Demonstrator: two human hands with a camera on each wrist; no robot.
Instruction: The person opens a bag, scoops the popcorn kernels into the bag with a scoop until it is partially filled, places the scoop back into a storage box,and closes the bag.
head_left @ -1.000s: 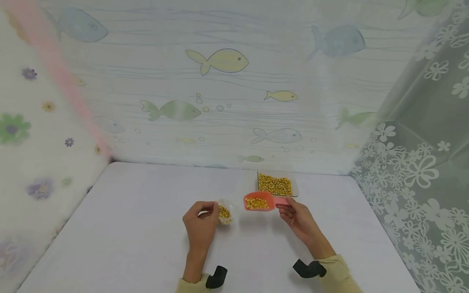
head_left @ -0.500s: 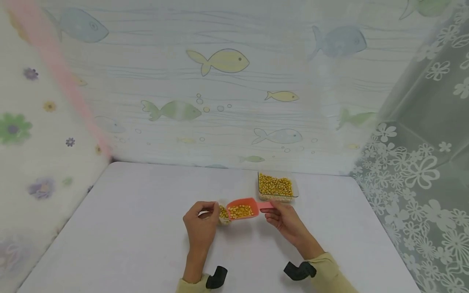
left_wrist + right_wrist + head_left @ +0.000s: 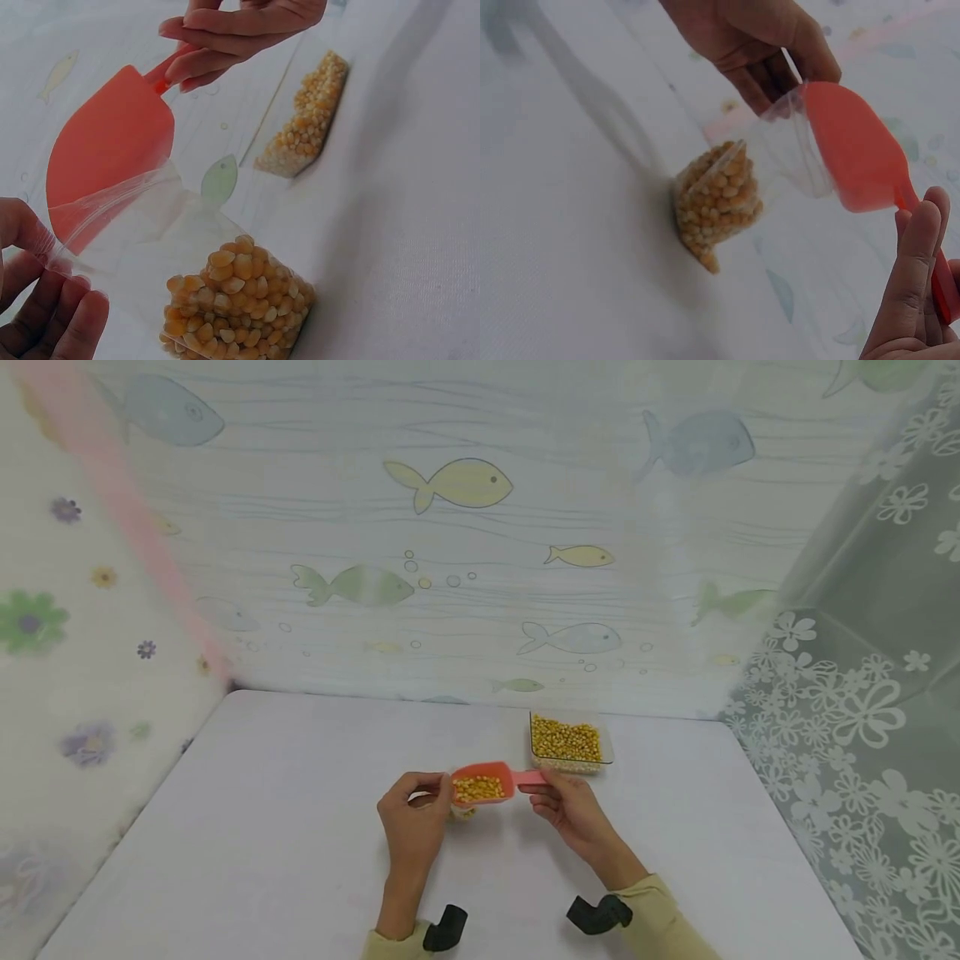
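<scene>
A clear plastic bag (image 3: 236, 292), its lower part filled with yellow corn kernels, stands on the white table. My left hand (image 3: 414, 818) pinches the bag's rim between thumb and fingers. My right hand (image 3: 573, 814) holds a red scoop (image 3: 506, 781) by its handle. Kernels (image 3: 478, 788) lie in the scoop's bowl. The scoop's front end is at the mouth of the bag, close to the left fingertips; in the head view it hides most of the bag. From the right wrist view, the bag (image 3: 716, 195) shows below the scoop.
Behind the right hand, a clear rectangular container (image 3: 570, 767) of corn kernels stands near the table's back edge. A fish-patterned sheet (image 3: 465, 610) hangs behind the white table (image 3: 262, 818). A flower-patterned curtain (image 3: 855, 735) is at the right.
My right hand has moved left with the loaded scoop, from in front of the container to the bag's mouth. The left hand has stayed in place, holding the bag.
</scene>
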